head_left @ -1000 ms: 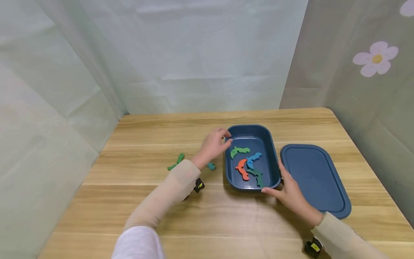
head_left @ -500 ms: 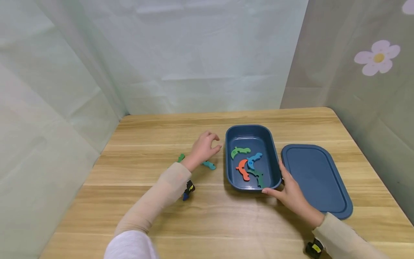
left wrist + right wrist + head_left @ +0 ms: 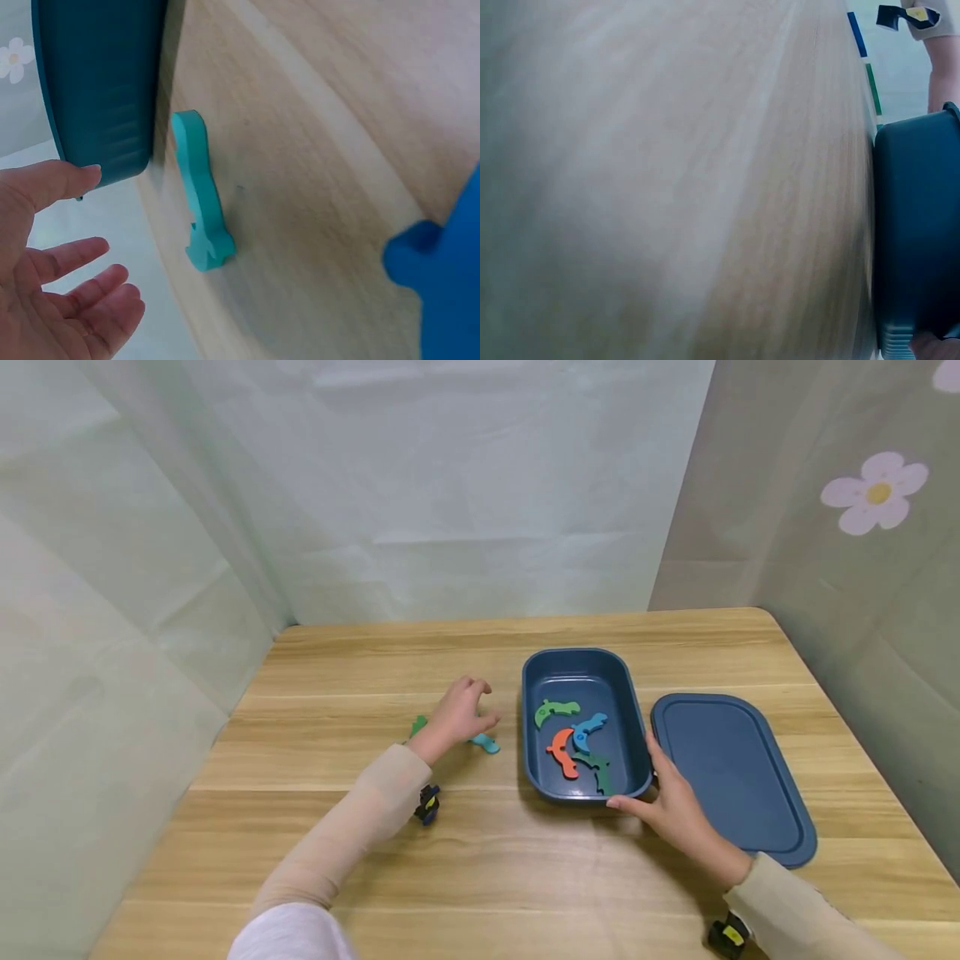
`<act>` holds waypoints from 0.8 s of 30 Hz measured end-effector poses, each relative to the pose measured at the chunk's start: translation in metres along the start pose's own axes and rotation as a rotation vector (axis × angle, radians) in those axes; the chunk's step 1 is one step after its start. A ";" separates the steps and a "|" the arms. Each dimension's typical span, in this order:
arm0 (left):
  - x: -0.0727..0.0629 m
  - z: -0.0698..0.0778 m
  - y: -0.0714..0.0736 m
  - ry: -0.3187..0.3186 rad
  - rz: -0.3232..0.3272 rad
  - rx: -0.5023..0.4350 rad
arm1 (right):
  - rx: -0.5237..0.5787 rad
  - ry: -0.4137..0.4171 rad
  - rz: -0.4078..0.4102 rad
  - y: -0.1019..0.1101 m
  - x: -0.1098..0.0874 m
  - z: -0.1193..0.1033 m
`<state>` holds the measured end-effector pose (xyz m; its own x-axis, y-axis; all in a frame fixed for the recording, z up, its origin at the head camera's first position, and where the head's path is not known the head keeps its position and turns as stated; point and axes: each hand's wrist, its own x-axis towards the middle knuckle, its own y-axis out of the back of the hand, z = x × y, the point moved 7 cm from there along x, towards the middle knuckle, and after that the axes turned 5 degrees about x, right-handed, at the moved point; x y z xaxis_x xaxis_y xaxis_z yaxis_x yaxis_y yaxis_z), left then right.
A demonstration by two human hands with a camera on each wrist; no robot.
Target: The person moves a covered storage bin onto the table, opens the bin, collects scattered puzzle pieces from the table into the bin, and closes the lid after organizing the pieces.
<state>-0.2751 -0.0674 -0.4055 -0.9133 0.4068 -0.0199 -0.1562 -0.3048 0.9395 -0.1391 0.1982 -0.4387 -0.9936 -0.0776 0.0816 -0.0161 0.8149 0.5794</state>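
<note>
My left hand [image 3: 456,714] hovers over the table left of the dark blue box, its fingers spread and holding nothing. Below it lies a teal curved toy piece [image 3: 201,191], partly covered by the hand in the head view. A green piece [image 3: 419,724] shows behind the left wrist, and a blue piece [image 3: 450,292] enters the left wrist view at the right edge. With thumb at the rim and fingers along the side, my right hand [image 3: 678,806] holds the near right corner of the box [image 3: 531,772]. Inside lie an orange piece [image 3: 561,753], a blue one and two green ones.
A dark blue lid [image 3: 731,768] lies flat on the wooden table [image 3: 480,877], right of the box and beside the right hand. Pale cloth walls [image 3: 450,485] stand behind the table and at both sides.
My left hand has moved away from the box's left rim, leftward and slightly nearer, uncovering part of the teal piece. The right hand and box have stayed in place.
</note>
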 end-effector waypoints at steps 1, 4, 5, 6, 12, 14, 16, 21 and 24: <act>-0.001 -0.001 -0.001 0.007 -0.012 0.001 | 0.001 -0.001 -0.001 0.000 0.000 0.000; -0.003 -0.005 -0.005 0.022 -0.042 0.001 | 0.002 -0.004 -0.004 0.000 0.000 0.000; -0.004 -0.006 -0.006 0.031 -0.055 0.000 | 0.001 -0.004 -0.003 0.000 0.000 0.000; -0.004 -0.006 -0.008 0.037 -0.067 0.001 | 0.001 -0.002 -0.002 0.000 -0.001 -0.001; -0.006 -0.012 -0.015 0.080 -0.120 0.018 | -0.001 0.001 -0.004 0.000 -0.001 -0.001; -0.007 -0.013 -0.018 0.088 -0.136 0.019 | -0.003 -0.001 -0.005 0.000 -0.001 0.000; -0.007 -0.015 -0.020 0.093 -0.153 0.012 | -0.003 -0.003 -0.005 0.000 -0.001 0.000; -0.009 -0.018 -0.025 0.112 -0.183 0.001 | 0.001 0.004 0.000 -0.001 0.000 0.001; -0.009 -0.018 -0.028 0.113 -0.191 0.005 | 0.008 0.007 0.001 -0.001 0.000 0.001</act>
<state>-0.2693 -0.0778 -0.4373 -0.9039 0.3570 -0.2356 -0.3286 -0.2270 0.9168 -0.1391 0.1978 -0.4400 -0.9929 -0.0808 0.0876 -0.0162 0.8196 0.5727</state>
